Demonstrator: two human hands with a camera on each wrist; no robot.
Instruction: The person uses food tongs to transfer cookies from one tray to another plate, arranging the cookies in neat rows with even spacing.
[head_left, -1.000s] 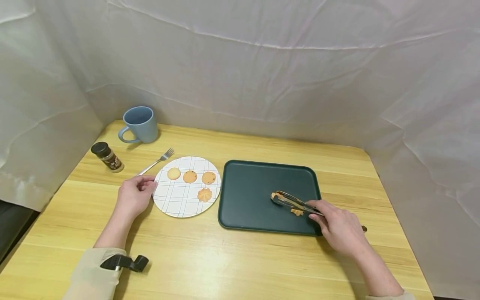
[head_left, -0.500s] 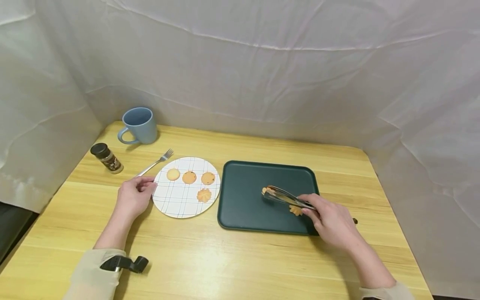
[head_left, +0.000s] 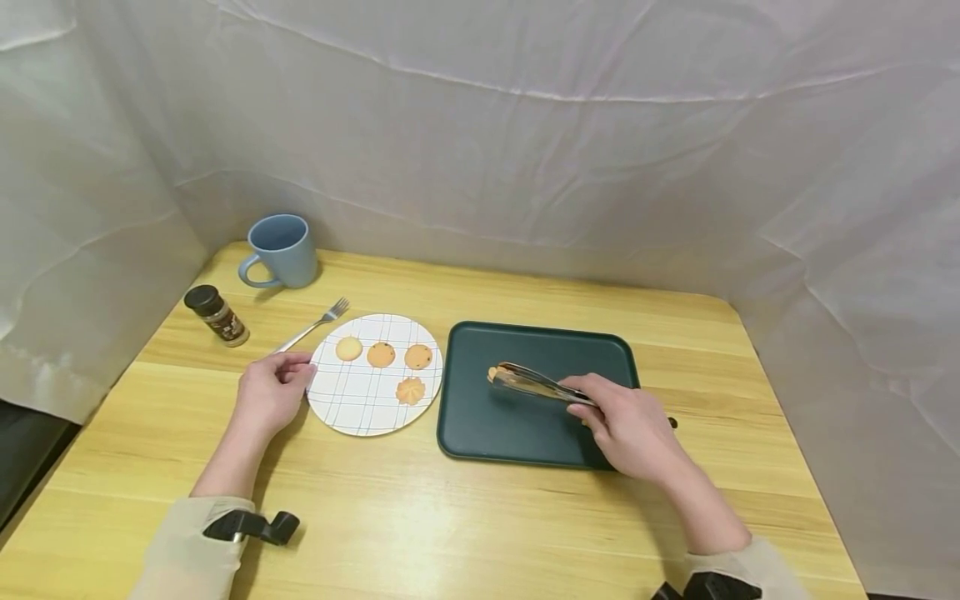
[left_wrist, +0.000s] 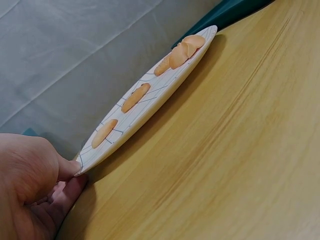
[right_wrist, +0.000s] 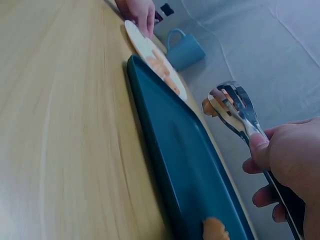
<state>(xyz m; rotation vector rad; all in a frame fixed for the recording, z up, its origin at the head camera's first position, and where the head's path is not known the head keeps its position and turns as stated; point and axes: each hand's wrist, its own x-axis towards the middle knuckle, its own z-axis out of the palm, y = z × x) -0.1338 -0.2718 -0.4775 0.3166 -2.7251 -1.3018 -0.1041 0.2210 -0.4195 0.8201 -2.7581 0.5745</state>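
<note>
Metal tongs (head_left: 534, 386), held in the right-hand grip (head_left: 628, 427), point to 10 o'clock and pinch a tan cookie (head_left: 496, 374) above the dark green tray (head_left: 480, 429). Another cookie (right_wrist: 215, 231) lies on the tray. At the tray's 9 o'clock, a round white checked plate (head_left: 352, 412), its 9 o'clock rim pinched by the left-hand grip (head_left: 272, 392), bears a pale cookie (head_left: 348, 348) at 10, speckled cookies (head_left: 381, 355) at 12 and 2, and a fluted cookie (head_left: 410, 391) at 4

The tongs (right_wrist: 250, 117) are glossy metal; the fork (head_left: 307, 329) is metal too. The tray (head_left: 510, 429) looks like smooth, matt plastic. The plate (head_left: 348, 404) is smooth, its 4 biscuits (head_left: 381, 355) dry and matt, 1 ridged. The mug (head_left: 295, 260) looks ceramic and matt. The wood-grained tabletop (head_left: 360, 517) shines softly; the backdrop (head_left: 450, 167) is creased, lustrous cloth.
</note>
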